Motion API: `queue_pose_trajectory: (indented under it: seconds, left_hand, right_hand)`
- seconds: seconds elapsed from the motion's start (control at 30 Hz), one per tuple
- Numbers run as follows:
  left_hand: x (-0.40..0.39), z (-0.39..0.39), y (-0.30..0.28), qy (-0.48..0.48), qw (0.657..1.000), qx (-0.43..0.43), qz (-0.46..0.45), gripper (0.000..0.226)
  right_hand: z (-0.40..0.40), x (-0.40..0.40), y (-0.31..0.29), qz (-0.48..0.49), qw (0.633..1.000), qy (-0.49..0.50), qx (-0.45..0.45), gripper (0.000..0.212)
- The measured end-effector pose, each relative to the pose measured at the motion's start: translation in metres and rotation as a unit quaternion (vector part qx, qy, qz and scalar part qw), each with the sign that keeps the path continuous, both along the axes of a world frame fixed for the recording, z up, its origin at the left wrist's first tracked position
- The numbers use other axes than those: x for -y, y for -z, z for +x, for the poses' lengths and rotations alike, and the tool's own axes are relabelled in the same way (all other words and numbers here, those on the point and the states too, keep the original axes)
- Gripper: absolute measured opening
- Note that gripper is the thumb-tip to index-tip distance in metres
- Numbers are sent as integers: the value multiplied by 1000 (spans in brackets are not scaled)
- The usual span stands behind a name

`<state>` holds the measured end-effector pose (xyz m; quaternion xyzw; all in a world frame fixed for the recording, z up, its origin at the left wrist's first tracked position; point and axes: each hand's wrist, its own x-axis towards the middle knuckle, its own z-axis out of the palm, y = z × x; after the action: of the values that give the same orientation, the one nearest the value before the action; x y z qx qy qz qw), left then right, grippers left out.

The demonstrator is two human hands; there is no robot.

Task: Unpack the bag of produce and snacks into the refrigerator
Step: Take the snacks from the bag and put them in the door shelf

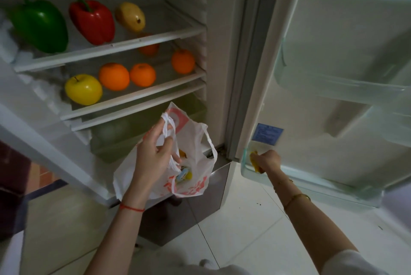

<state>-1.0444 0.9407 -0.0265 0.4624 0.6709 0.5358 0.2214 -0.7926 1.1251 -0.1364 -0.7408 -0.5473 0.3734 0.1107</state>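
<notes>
A yellow snack [255,162] is gripped by the right hand [268,160] inside the door bin [311,185]; the bag [191,163] (handles bunched) is gripped by the left hand [153,154].

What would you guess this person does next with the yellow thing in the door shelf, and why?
Probably let go of it and reach back to the bag. The right hand grips the yellow packet already down inside the bottom door shelf, while the left hand holds the plastic bag open with more snacks inside.

Red string [131,208] left wrist; gold bracelet [297,198] right; pale sleeve [351,261].
</notes>
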Motion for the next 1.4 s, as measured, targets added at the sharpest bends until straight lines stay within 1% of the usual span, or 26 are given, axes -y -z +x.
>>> queue_pose_trajectory:
  seconds: [0.03,0.07,0.13,0.17,0.23,0.33,0.4,0.43,0.47,0.53,0.57,0.63,0.73,0.8,0.87,0.93,0.97,1.0,1.1,1.2,1.23,1.27,1.3,1.4]
  left_hand:
    - [1,-1,0,-2,1000,1,-4,54]
    - [3,-3,0,-5,1000,4,-8,55]
    - [6,-4,0,-13,1000,12,-11,56]
    - [8,-4,-1,-17,1000,17,-12,57]
    - [12,-5,-4,-26,999,25,-14,59]
    - [17,-5,-6,-39,998,40,-22,60]
    - [20,-6,-7,-46,998,47,-25,60]
    - [21,-6,-8,-48,997,47,-24,59]
    - [22,-6,-8,-49,998,46,-23,59]
    - [24,-6,-9,-51,997,47,-19,60]
    - [26,-6,-9,-53,997,49,-18,60]
    - [28,-8,-9,-57,997,50,-16,60]
    - [32,-11,-9,-66,997,44,-15,59]
    - [35,-14,-9,-76,996,41,-18,60]
    - [40,-16,-11,-80,996,41,-19,60]
    - [44,-19,-12,-81,996,41,-19,59]
    - [45,-21,-12,-80,996,42,-17,60]
    - [47,-22,-12,-79,996,41,-14,60]
    - [52,-29,-9,-70,997,40,-11,64]
    - [57,-35,-4,-61,997,48,-20,61]
    - [58,-37,-4,-61,997,50,-23,61]
    - [59,-38,-3,-62,996,55,-25,61]
    - [59,-39,-3,-65,996,62,-26,60]
    - [62,-44,-3,-70,994,76,-21,59]
  right_hand:
    - [-2,0,3,1,1000,2,4,48]
    - [-3,0,4,6,1000,8,-1,42]
    - [-7,0,4,11,1000,19,-9,20]
    - [-9,0,4,9,1000,21,-9,15]
    - [-10,0,6,4,1000,16,-8,15]
    - [-7,-4,7,-3,1000,16,-9,23]
    - [-3,-9,4,-17,1000,9,-16,15]
    - [-1,-13,2,-26,999,5,-28,15]
    - [2,-17,1,-29,999,-9,-20,18]
    - [6,-22,-9,-14,997,-63,30,27]
    - [5,-21,-18,3,995,-87,50,29]
    - [-5,-14,-43,39,990,-130,48,27]
    - [-30,11,-86,103,974,-204,-3,27]
    - [-51,33,-114,142,952,-269,-46,28]
    - [-75,55,-137,142,927,-330,-110,24]
    - [-100,69,-142,110,896,-400,-160,16]
    - [-114,75,-136,94,878,-441,-159,13]
    - [-129,79,-125,86,861,-482,-140,14]
    - [-174,85,-69,86,803,-590,-11,22]
    - [-206,79,-2,73,751,-643,131,26]
    - [-211,76,15,81,735,-653,162,28]
    - [-214,71,31,89,725,-658,180,30]
    - [-215,68,41,91,724,-658,186,30]
    - [-214,58,64,57,737,-656,149,32]
